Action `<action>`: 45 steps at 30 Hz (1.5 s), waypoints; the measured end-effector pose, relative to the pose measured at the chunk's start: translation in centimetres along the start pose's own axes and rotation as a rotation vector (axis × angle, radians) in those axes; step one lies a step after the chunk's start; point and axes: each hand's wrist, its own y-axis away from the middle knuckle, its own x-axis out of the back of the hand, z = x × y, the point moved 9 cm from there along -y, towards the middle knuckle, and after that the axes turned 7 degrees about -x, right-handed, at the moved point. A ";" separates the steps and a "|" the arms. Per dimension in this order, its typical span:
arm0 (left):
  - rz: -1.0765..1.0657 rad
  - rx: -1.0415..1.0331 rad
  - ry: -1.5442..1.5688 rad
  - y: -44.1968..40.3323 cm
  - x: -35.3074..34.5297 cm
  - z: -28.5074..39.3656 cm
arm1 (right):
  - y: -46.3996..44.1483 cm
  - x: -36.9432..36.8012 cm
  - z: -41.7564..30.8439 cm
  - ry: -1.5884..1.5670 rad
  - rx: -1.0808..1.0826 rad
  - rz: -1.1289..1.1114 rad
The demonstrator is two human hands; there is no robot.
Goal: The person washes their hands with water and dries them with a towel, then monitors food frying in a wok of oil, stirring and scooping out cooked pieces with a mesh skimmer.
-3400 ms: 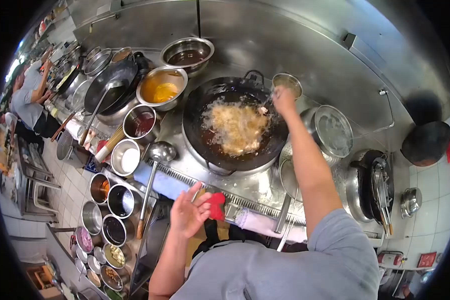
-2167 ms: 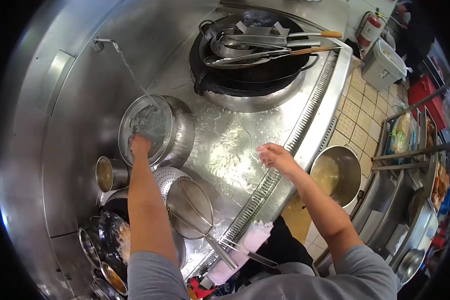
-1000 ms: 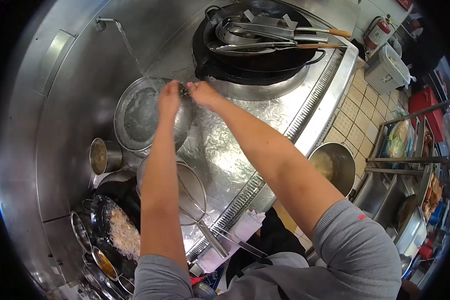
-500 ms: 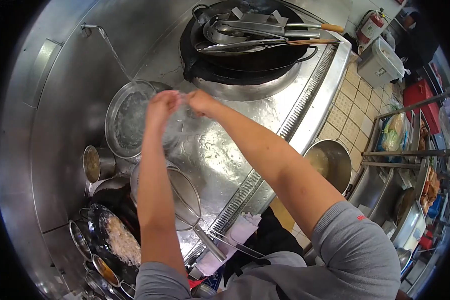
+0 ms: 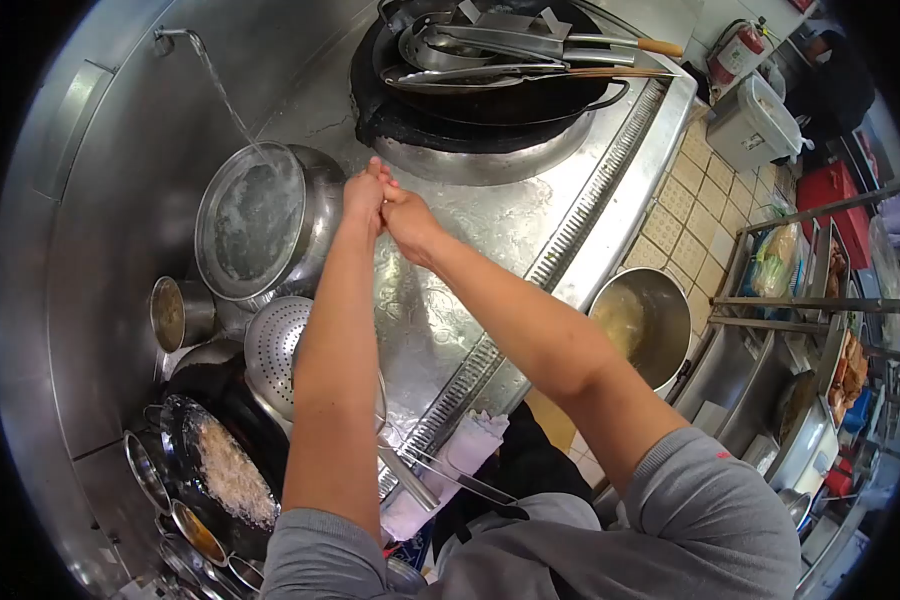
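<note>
My left hand [image 5: 366, 194] and my right hand [image 5: 408, 218] press together above the wet steel counter [image 5: 450, 300], right of the large metal pot [image 5: 320, 205]. Both look closed, fingers against each other; anything between them is hidden. The pot brims with water, and a stream from the wall tap [image 5: 175, 38] runs into it. Nearest beyond my hands is the black wok [image 5: 530, 107]. It carries a ladle [image 5: 435, 55] and other long-handled metal tools. A perforated strainer [image 5: 275, 350] lies left of my left forearm, partly covered by it.
Food fries in a dark oil-filled pan [image 5: 232, 470] at lower left, near a small metal pot [image 5: 182, 315]. A drain grate [image 5: 570, 235] runs along the counter edge. On the right stand a deep pot [image 5: 645, 325], a grey bin [image 5: 755, 125] and metal shelving [image 5: 810, 305]. A cloth [image 5: 445, 475] lies near my waist.
My hands have shifted right, away from over the pot's rim, and come tightly together from a slightly parted position. The view has moved slightly, and more of the strainer shows.
</note>
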 end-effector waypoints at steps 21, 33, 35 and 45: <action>-0.005 -0.214 -0.307 3.1 8.0 12.5 | -3.6 -1.0 4.8 0.227 -0.314 -0.048; 0.397 -0.575 -1.474 0.9 20.0 13.2 | -2.8 -1.3 -2.8 1.190 -0.140 -0.391; 0.134 -0.152 -1.795 -1.6 23.4 7.3 | -2.8 1.6 -2.2 2.394 0.195 -0.510; 0.526 -0.586 -1.371 12.3 11.1 19.2 | -6.9 -28.3 -19.1 1.600 0.746 0.129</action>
